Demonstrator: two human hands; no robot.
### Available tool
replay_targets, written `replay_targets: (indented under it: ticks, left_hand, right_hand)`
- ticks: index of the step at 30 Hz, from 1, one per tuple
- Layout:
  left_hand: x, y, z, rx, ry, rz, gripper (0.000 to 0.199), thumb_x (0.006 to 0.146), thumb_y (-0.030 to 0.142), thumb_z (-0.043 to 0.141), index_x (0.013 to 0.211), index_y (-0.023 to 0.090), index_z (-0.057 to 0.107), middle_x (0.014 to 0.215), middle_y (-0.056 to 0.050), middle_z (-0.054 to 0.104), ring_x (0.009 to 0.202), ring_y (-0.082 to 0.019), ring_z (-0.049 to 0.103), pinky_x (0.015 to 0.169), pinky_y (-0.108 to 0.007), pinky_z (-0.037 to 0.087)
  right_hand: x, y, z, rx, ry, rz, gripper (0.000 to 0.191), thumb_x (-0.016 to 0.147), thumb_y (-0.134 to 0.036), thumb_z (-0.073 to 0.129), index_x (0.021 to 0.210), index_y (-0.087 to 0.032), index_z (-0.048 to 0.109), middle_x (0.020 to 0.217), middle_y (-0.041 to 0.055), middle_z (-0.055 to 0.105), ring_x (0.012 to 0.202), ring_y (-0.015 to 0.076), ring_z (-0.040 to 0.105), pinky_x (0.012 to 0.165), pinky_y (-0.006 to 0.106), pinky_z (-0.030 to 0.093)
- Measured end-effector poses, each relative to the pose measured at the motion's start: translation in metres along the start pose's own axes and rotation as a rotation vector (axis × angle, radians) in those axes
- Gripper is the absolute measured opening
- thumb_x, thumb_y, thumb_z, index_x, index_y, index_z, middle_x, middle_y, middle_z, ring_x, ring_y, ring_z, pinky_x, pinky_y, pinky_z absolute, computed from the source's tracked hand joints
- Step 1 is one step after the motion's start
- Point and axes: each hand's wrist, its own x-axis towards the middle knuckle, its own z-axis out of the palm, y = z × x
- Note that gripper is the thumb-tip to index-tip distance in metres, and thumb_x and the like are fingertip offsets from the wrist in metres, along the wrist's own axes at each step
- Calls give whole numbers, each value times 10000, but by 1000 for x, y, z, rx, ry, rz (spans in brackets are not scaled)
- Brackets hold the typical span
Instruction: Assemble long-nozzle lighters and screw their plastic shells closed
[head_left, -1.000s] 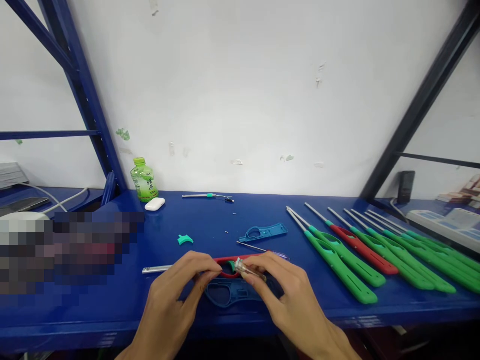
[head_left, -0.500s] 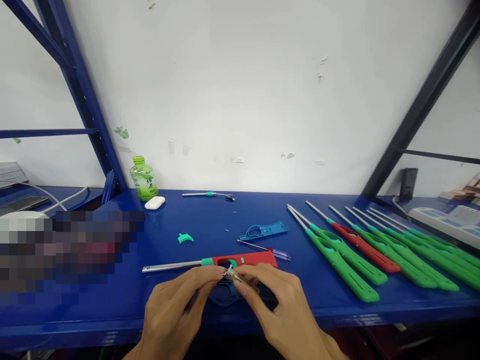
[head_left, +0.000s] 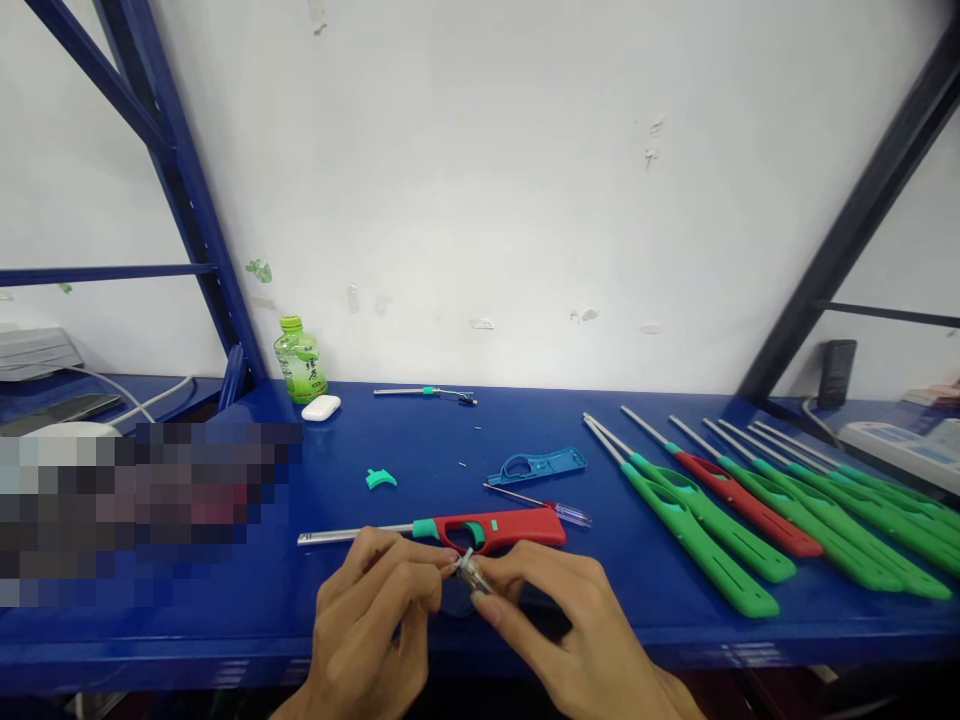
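Observation:
My right hand pinches a small clear plastic lighter tank with a whitish tip between thumb and forefinger. My left hand is closed, its fingertips meeting at that tip; whatever they grip is too small to make out. Just beyond both hands lies a red gas lighter with a green trigger and a metal barrel pointing left. Behind it are a screwdriver with a clear purplish handle, a blue half shell and a loose green trigger.
Several green long lighters and one red lighter lie in a row on the right. At the back are a metal barrel with a wire, a white case and a green bottle. Blue rack posts rise from the table.
The view has shifted slightly, so things appear further right. My left fingers have curled in more, and the tank tilts differently. The blue piece below my hands is now mostly hidden.

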Motion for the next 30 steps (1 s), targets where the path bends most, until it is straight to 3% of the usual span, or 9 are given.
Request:
replay_targets:
  ticks: [3, 10, 15, 19, 22, 26, 28, 30]
  left_hand:
    - [2, 3, 2, -1, 14, 53, 360, 869, -104, 573, 771, 225, 465, 740, 14, 720, 646, -114, 618, 589, -259, 504]
    - [4, 3, 2, -24, -43, 81, 439, 859, -150, 468, 718, 237, 316, 631, 36, 563, 573, -114, 471, 527, -257, 415]
    - [8, 3, 0, -29, -82, 11, 384, 926, -102, 489, 759, 238, 425, 724, 36, 664, 670, -113, 607, 637, -248, 512]
    - [13, -1, -7, 18, -121, -87, 180, 1038, 106, 558, 1082, 259, 643, 922, 20, 755, 845, -136, 708, 779, -239, 575]
    - [19, -23, -23, 186, -170, -107, 186, 1081, 229, 519, 1194, 289, 654, 1038, 8, 766, 956, -163, 723, 861, -268, 575]
    - [47, -76, -43, 350, -387, -141, 246, 1078, 287, 462, 1135, 249, 698, 1099, -66, 763, 1033, -240, 706, 893, -373, 582]
    - [71, -107, -38, 403, -533, -151, 215, 1056, 252, 510, 1085, 222, 721, 1054, -76, 758, 1033, -252, 695, 884, -401, 587]
    - [98, -136, -20, 453, -673, -153, 201, 1030, 339, 651, 1136, 176, 702, 1111, -66, 730, 1040, -233, 700, 923, -447, 594]
  right_hand:
    - [-1, -2, -3, -36, -67, 41, 121, 1038, -335, 665, 977, -251, 725, 826, -36, 715, 754, 143, 687, 783, 232, 539]
    - [-3, -1, -7, -63, -149, 31, 114, 1068, -334, 626, 1026, -257, 700, 922, -26, 741, 841, 156, 701, 831, 258, 517]
    - [-4, 2, -2, -75, -84, 33, 108, 1058, -323, 640, 1031, -249, 713, 867, -24, 731, 783, 154, 695, 781, 263, 531]
    - [-1, 7, -12, -182, 70, -51, 164, 1070, -283, 629, 1205, -308, 720, 1067, -12, 799, 942, 183, 754, 868, 282, 564]
    - [4, 14, -38, -305, 240, -62, 172, 1082, -281, 603, 1208, -317, 716, 1132, -11, 812, 1023, 196, 772, 935, 292, 576]
    - [4, 28, -80, -441, 326, 44, 180, 1085, -351, 574, 1159, -269, 717, 1063, 28, 821, 901, 219, 800, 809, 298, 618]
    - [0, 36, -92, -494, 349, 49, 214, 1093, -376, 545, 1170, -256, 704, 976, 28, 813, 799, 213, 796, 741, 297, 618]
    - [-7, 44, -95, -533, 367, 26, 224, 1103, -366, 516, 1183, -251, 691, 907, 18, 802, 767, 206, 796, 717, 286, 619]
